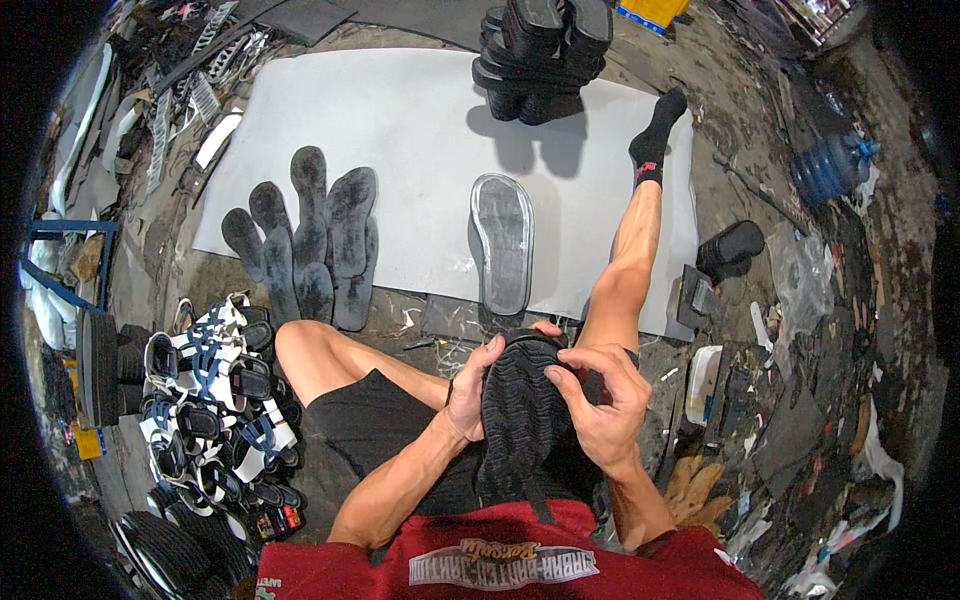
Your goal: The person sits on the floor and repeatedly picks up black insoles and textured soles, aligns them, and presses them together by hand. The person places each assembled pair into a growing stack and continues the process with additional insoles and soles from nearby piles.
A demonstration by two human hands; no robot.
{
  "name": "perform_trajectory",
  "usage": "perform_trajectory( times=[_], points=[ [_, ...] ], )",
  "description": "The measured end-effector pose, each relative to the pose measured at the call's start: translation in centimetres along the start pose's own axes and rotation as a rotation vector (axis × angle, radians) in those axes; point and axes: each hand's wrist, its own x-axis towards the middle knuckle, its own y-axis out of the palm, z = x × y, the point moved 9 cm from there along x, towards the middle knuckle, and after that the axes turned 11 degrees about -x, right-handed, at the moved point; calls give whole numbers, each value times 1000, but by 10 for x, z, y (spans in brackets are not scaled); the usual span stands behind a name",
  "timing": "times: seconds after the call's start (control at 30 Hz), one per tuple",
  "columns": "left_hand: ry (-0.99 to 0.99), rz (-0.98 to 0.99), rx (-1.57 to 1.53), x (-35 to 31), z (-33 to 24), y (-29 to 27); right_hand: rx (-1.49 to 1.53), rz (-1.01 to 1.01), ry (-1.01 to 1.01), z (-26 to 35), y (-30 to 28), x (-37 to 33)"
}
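Observation:
Over my lap I hold a black shoe sole [525, 410] with its wavy tread facing up. My left hand [468, 392] wraps around its left side, the thumb along the edge and fingers underneath. My right hand [608, 402] pinches the sole's upper right edge between thumb and forefinger; anything small between the fingertips is hidden. Just beyond lies a single grey sole [503, 245] with a pale rim, part of it on the white sheet [420, 110]. Several dark, dusty insole shapes [312, 205] are fanned out to the left, overlapping the sheet's near edge.
A stack of black soles [540, 60] stands at the sheet's far side, near my outstretched foot [660, 125]. White and blue sandals [220, 400] are heaped at my left. On the right are a blue water jug [830, 165], a glove [695, 490] and scattered scraps.

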Motion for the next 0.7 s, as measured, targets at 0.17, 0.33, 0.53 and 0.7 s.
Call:
perform_trajectory(
  times=[0.17, 0.33, 0.53, 0.7],
  points=[
    [-29, 72, 32, -4, 1, 10, -9, -45, -41, 5, -5, 1],
    [-1, 73, 30, -6, 1, 10, -42, -73, -8, 10, -5, 1],
    [35, 127, 388, -17, -21, 22, -91, -133, 40, 1, 0, -6],
    [280, -149, 870, -29, -73, 29, 106, -128, 57, 3, 26, -15]
  ],
)
